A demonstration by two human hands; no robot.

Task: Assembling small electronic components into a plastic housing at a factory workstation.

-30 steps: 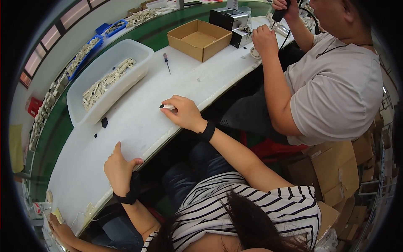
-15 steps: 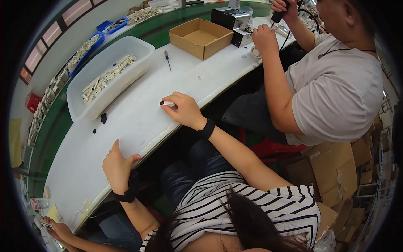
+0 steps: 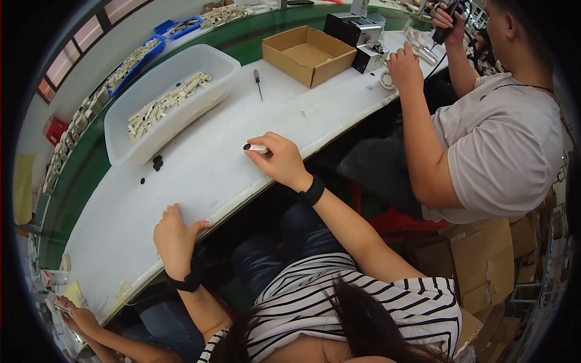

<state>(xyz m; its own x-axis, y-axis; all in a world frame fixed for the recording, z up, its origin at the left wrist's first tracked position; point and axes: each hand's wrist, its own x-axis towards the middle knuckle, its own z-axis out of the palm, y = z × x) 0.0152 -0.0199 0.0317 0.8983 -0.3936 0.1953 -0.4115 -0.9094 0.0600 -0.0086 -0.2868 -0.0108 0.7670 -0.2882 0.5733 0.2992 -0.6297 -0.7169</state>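
Observation:
Between the thumb and fingers of my right hand [image 3: 284, 162] is a small white plastic part [image 3: 260, 149] with a round black end. It is held just over the white tabletop [image 3: 224, 175], near the front edge. My left hand [image 3: 174, 243] rests on the table edge to the left, thumb stretched away from the fingers, with nothing visible in it. Beyond it lie a small cluster of black discs [image 3: 158, 163] and one single disc [image 3: 143, 181]. A translucent bin [image 3: 232, 68] behind them holds many white plastic parts [image 3: 163, 107].
A screwdriver [image 3: 258, 85] lies right of the bin. Farther right stand an open cardboard box [image 3: 286, 62] and a black-and-silver machine [image 3: 363, 45]. A person in a grey shirt [image 3: 502, 142] works at my right with a black power tool [image 3: 445, 27]. Another person's hands [image 3: 75, 316] show at lower left.
The view has shifted, so the table's things appear farther right. My right hand keeps its hold on the white part. The co-worker's power tool has moved away from their other hand.

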